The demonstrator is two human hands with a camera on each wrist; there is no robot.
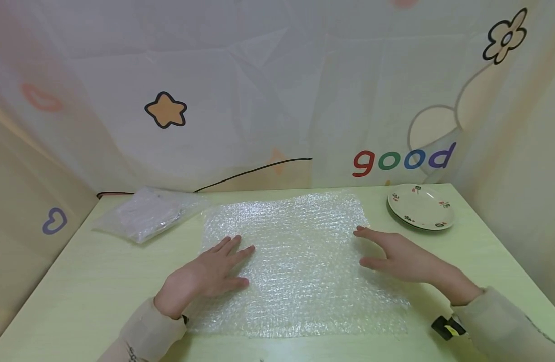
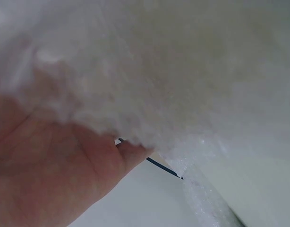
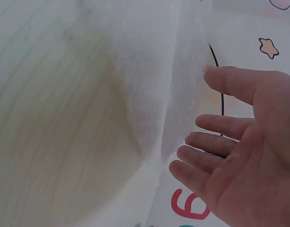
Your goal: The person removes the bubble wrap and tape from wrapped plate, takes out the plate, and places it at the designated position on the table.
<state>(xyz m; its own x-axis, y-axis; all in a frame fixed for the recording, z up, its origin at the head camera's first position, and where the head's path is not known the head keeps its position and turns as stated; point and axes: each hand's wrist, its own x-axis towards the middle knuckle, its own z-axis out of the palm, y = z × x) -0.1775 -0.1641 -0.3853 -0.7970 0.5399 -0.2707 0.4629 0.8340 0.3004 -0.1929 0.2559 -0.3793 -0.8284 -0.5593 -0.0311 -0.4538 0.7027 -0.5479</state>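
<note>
A sheet of clear bubble wrap (image 1: 300,271) lies spread over the middle of the table. My left hand (image 1: 214,271) is at its left side, fingers spread and nearly straight. In the left wrist view, blurred bubble wrap (image 2: 149,71) hides most of the fingers of that hand (image 2: 55,165). Over the sheet's right edge is my right hand (image 1: 399,256), thumb and fingers extended. The right wrist view shows this hand (image 3: 239,142) with its palm bare and fingers apart, close to the wrap's edge (image 3: 154,94); whether they touch, I cannot tell.
Two stacked white plates (image 1: 420,206) with small printed pictures stand at the back right of the pale green table (image 1: 78,291). At the back left lies a folded clear plastic packet (image 1: 146,213). A printed curtain (image 1: 268,100) closes off the back and sides.
</note>
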